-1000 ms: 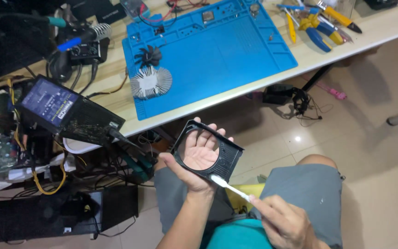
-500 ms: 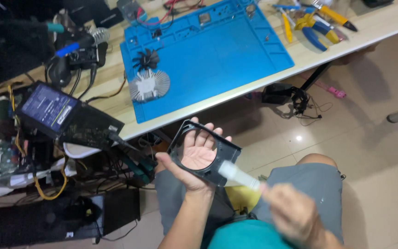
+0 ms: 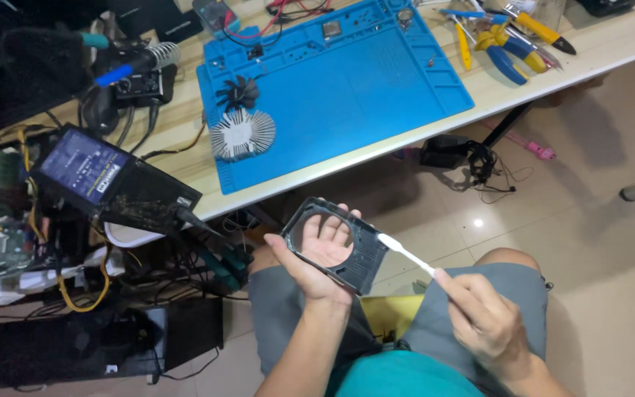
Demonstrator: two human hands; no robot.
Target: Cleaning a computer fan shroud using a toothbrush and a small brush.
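My left hand (image 3: 316,259) holds a black plastic fan frame (image 3: 367,257) with a round opening, palm showing through the hole, above my lap. My right hand (image 3: 483,316) grips a white toothbrush (image 3: 404,253) by its handle. The brush head touches the frame's right edge. On the blue work mat (image 3: 361,88) on the table lie a round finned heatsink (image 3: 242,134) and a small black fan rotor (image 3: 237,93).
A black power supply box (image 3: 109,181) sits at the table's left edge amid cables. Pliers and cutters (image 3: 505,38) lie at the table's far right. A soldering iron stand (image 3: 132,70) is at the back left. Tiled floor with a cable bundle (image 3: 479,162) lies beyond my knees.
The toothbrush has shifted along the frame's right side in a brushing stroke. My left hand keeps the frame in nearly the same place.
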